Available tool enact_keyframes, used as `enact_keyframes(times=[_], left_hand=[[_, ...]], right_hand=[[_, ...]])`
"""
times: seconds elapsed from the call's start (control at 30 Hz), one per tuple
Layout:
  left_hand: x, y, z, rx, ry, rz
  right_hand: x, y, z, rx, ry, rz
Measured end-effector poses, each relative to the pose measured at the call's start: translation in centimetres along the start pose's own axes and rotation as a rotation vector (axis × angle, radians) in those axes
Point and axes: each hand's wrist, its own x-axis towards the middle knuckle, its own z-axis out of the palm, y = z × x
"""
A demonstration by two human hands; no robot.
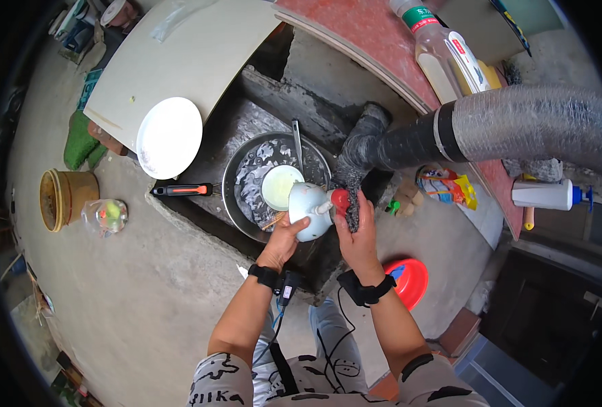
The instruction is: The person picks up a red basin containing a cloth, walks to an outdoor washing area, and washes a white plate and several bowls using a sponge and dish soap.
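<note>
A pale blue bowl (305,211) is tilted over the pan, gripped at its near rim by my left hand (282,242). Close on its right, my right hand (360,234) has its fingers closed round a dark steel wool scourer (353,198). A red piece (340,201) with a whitish stub sits between scourer and bowl; how these join is unclear. Below lies a wide dark pan (230,195) of foamy water. In it are a pale bowl (280,183) with cloudy liquid and a long-handled utensil (297,142) leaning on the rim.
The pan stands in a concrete basin (199,220), with an orange-black handle (185,190) on its left edge. A white plate (170,138) lies on a pale board (192,61). A thick foil-wrapped pipe (525,125) crosses at right. A red basin (409,288) and a bucket (55,200) stand on the floor.
</note>
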Motion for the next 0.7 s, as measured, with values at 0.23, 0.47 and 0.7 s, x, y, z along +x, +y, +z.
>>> enact_keyframes(times=[0.23, 0.47, 0.7], left_hand=[[-0.4, 0.4, -1.3, -0.022, 0.033, 0.0], [-1.4, 2.2, -4.5, 0.286, 0.051, -0.056], [-1.9, 3.3, -2.7, 0.467, -0.184, -0.198]], right_hand=[[-3.7, 4.9, 3.4, 0.049, -0.168, 0.194], [0.1, 5.0, 6.7, -0.28, -0.615, -0.214], [2.5, 11.4, 8.4, 0.073, -0.51, 0.227]])
